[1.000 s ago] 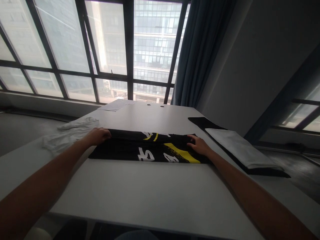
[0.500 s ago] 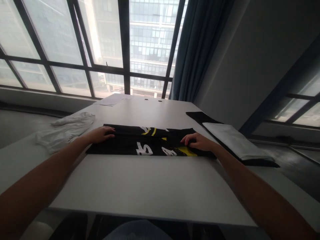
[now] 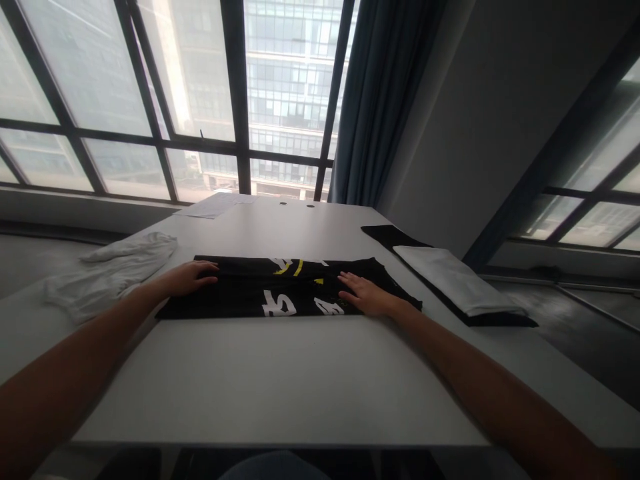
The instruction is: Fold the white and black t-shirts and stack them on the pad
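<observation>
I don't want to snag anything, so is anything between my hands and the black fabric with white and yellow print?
Nothing visible: your left hand and right hand appear to lie directly on the black fabric with white and yellow print. The crumpled white cloth lies left of it.

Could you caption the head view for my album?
Left hand and right hand on black printed cloth, white table, windows beyond.

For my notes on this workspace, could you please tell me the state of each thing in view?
Printed black cloth: folded, flat on the table
Left hand: open, on its left end
Right hand: open, on its right part
White cloth at left: crumpled
White cloth at right: folded
Black cloth beneath it: lying flat
Papers: lying flat
Curtain: gathered
Window: one pane seemingly ajar
</observation>
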Tool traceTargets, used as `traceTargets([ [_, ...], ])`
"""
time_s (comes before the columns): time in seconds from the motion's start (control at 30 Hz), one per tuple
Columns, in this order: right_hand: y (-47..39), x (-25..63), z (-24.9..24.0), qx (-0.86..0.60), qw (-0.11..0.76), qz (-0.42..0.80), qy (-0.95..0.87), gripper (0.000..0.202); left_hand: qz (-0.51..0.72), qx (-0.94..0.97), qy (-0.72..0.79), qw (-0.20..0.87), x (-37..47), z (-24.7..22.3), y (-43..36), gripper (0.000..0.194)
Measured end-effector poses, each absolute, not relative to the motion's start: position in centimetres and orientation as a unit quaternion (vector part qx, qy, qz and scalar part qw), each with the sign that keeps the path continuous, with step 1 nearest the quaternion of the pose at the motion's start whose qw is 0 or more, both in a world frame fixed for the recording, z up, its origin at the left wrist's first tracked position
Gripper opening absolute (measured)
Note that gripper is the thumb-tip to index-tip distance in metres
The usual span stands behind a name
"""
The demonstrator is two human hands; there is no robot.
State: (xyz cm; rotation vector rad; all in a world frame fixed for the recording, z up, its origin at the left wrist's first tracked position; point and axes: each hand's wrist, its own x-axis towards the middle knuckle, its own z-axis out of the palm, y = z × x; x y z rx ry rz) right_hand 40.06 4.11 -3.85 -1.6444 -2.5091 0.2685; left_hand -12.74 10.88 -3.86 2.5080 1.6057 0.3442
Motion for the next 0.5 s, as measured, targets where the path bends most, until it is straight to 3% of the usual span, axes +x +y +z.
traceTargets([
  [0.2, 2.9, 40.5, -4.8, -0.632, 0.047, 0.076, -0.769, 0.076, 0.063, 0.834, 0.544, 0.072, -12.5, -4.6, 10.5, 0.079],
  [0.33, 2.9, 40.6, -5.4, -0.621, 0.058, 0.068, -0.778, 0.073, 0.002, 0.817, 0.572, 0.067, -12.0, -4.7, 9.8, 0.072],
  [0.5, 4.4, 40.8, -5.8, -0.602, 0.073, 0.061, -0.793, 0.069, -0.002, 0.804, 0.59, 0.079, -12.5, -4.9, 10.0, 0.077],
])
